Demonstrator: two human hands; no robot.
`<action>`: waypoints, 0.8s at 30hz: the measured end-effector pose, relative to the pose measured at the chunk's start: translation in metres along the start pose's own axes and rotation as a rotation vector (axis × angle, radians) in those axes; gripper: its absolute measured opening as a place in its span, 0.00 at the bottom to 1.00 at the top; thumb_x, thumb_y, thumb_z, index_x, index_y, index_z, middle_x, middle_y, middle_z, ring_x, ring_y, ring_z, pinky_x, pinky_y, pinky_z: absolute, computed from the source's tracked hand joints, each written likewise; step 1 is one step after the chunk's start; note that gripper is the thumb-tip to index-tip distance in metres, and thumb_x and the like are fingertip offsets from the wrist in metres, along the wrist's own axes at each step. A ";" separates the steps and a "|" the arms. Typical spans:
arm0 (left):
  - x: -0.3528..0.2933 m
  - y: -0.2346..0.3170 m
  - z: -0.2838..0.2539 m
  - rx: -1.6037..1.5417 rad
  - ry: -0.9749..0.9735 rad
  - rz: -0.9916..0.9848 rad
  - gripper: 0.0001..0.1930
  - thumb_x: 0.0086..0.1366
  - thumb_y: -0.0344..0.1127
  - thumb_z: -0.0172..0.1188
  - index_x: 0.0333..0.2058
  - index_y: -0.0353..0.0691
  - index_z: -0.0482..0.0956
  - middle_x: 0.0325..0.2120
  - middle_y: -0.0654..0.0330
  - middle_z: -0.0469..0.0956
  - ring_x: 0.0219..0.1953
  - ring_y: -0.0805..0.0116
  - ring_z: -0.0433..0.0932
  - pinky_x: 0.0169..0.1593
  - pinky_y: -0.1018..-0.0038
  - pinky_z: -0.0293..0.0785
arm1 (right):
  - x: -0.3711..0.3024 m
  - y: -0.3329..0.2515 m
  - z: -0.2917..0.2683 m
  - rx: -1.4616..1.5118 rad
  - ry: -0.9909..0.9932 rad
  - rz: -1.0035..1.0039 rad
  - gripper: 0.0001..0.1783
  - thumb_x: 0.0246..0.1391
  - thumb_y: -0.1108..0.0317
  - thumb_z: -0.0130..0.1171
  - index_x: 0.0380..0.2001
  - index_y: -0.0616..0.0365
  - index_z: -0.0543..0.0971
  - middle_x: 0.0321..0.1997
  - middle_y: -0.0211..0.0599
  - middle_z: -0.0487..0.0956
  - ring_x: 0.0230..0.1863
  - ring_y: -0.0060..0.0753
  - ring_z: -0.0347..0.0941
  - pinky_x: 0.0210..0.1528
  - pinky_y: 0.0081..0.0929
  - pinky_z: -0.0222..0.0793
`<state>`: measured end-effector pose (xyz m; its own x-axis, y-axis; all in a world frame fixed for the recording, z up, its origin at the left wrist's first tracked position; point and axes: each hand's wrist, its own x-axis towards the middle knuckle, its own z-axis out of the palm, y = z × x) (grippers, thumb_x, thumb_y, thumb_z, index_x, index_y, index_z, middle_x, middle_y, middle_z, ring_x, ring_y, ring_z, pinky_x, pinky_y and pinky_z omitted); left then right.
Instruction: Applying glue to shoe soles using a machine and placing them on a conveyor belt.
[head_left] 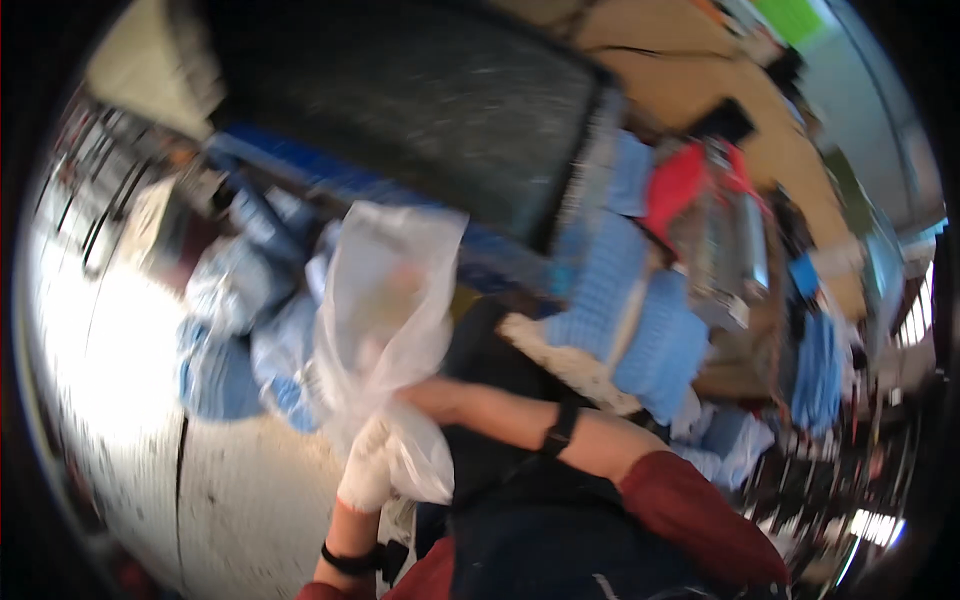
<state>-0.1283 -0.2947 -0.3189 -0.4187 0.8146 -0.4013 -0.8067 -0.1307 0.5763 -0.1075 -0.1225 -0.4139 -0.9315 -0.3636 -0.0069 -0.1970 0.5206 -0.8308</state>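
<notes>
A translucent white plastic bag hangs in front of me, its wide part upward and a loose end drooping below. My left hand, in a white glove, is closed around the bag's gathered lower part. From the right, my right hand reaches across to the bag's narrow middle. Its fingers are hidden by the plastic and blur, so I cannot tell how they are set. Faint orange and yellowish tones show through the bag, too unclear to name.
Bundles of light-blue knitted fabric lie on the floor at left. More blue knit stacks lie on the right, near a red item. Ahead stands a dark-topped, blue-edged table. A box sits at far left.
</notes>
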 end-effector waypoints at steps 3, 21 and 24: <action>-0.019 0.008 0.033 0.900 -0.092 0.294 0.17 0.58 0.34 0.63 0.44 0.34 0.73 0.39 0.55 0.77 0.39 0.64 0.76 0.43 0.72 0.73 | -0.040 -0.028 -0.014 0.316 0.013 0.160 0.21 0.53 0.68 0.56 0.51 0.60 0.74 0.54 0.42 0.75 0.55 0.38 0.70 0.59 0.37 0.62; 0.078 -0.100 0.263 0.786 -0.562 -0.451 0.18 0.61 0.27 0.51 0.50 0.35 0.75 0.45 0.59 0.78 0.52 0.63 0.75 0.57 0.72 0.69 | -0.389 -0.217 -0.096 0.050 0.885 0.445 0.29 0.52 0.59 0.63 0.54 0.60 0.69 0.55 0.52 0.70 0.58 0.50 0.65 0.59 0.39 0.61; 0.104 -0.164 0.333 0.942 -0.830 -0.550 0.19 0.65 0.29 0.46 0.54 0.34 0.71 0.50 0.57 0.74 0.55 0.63 0.71 0.58 0.71 0.67 | -0.412 -0.207 -0.070 -0.281 1.091 0.359 0.38 0.48 0.61 0.68 0.60 0.56 0.64 0.57 0.57 0.69 0.59 0.57 0.65 0.60 0.43 0.61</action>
<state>0.0999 -0.0005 -0.2180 0.4998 0.7757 -0.3854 -0.0601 0.4750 0.8780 0.2957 -0.0265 -0.1999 -0.6883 0.6196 0.3772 0.1961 0.6597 -0.7255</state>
